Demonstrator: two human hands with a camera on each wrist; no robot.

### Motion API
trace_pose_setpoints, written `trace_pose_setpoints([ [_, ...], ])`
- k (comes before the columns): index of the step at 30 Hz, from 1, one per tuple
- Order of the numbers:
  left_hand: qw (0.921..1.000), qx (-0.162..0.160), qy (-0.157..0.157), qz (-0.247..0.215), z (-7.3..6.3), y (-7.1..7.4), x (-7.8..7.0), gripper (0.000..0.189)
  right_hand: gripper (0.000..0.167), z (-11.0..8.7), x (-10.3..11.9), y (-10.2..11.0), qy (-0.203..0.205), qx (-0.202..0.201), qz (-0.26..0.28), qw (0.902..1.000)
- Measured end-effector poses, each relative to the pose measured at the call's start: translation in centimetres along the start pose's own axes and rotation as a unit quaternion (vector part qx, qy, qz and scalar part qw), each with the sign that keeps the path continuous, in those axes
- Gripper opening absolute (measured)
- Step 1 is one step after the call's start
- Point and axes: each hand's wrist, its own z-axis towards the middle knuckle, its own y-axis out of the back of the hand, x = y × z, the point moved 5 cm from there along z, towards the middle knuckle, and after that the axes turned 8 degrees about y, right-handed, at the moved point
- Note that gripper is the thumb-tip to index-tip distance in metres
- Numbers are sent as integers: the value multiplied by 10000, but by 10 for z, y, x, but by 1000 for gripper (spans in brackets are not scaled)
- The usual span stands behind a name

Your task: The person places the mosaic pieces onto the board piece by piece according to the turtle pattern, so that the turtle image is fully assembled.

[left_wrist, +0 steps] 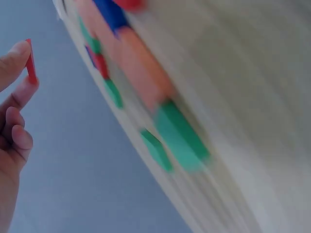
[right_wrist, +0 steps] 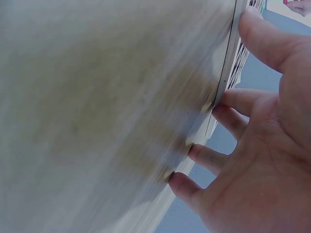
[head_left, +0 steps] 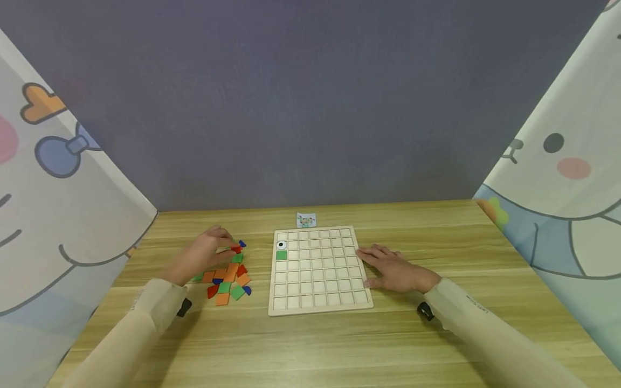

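Above the pile of coloured pieces (head_left: 233, 272), my left hand (head_left: 206, 252) pinches a thin red piece (left_wrist: 31, 65) between thumb and forefinger, its other fingers bent. The pale wooden grid board (head_left: 317, 311) lies to the right of the pile. In its left column sit a white tile with a black dot (head_left: 281, 245) and, just below, a green square (head_left: 281, 255). My right hand (head_left: 393, 269) rests at the board's right edge with fingers spread; thumb and forefinger touch the rim in the right wrist view.
Orange (head_left: 221, 299), green, red and blue pieces lie loose at the left, some overlapping. A small printed card (head_left: 306, 220) lies behind the board. A dark grey panel (head_left: 315, 108) rises at the table's (head_left: 310, 350) back edge, with cartoon-printed sheets on both sides.
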Motion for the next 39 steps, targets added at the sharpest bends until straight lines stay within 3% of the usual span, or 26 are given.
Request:
trace_pose_setpoints([
  [4, 9991, -70, -422, 50, 17, -6, -19, 20, 80, 0, 0, 0, 23, -4, 2, 10000],
  [7, 9980, 71, -620, 29, 30, -14, -33, 17, 80, 0, 0, 0, 35, -15, -6, 10000],
  [14, 9964, 327, -744, -231, 57, -35, -59, 11, 80, 1, -1, 1, 19, -15, 16, 10000],
  [18, 9960, 523, -704, -152, 74, -47, -69, 10, 80, 0, 0, 2, -1, -3, 46, 10000],
  [26, 9942, 1018, -321, 136, 98, -64, -78, 7, 80, 0, 2, 2, 14, -19, 59, 10000],
  [34, 9915, 1288, -125, 165, 104, -68, -80, 5, 80, 0, 2, 3, -17, -4, 59, 10000],
  [39, 9905, 1342, -238, 191, 107, -72, -79, 24, 79, 0, 3, 3, -24, 9, 56, 10000],
])
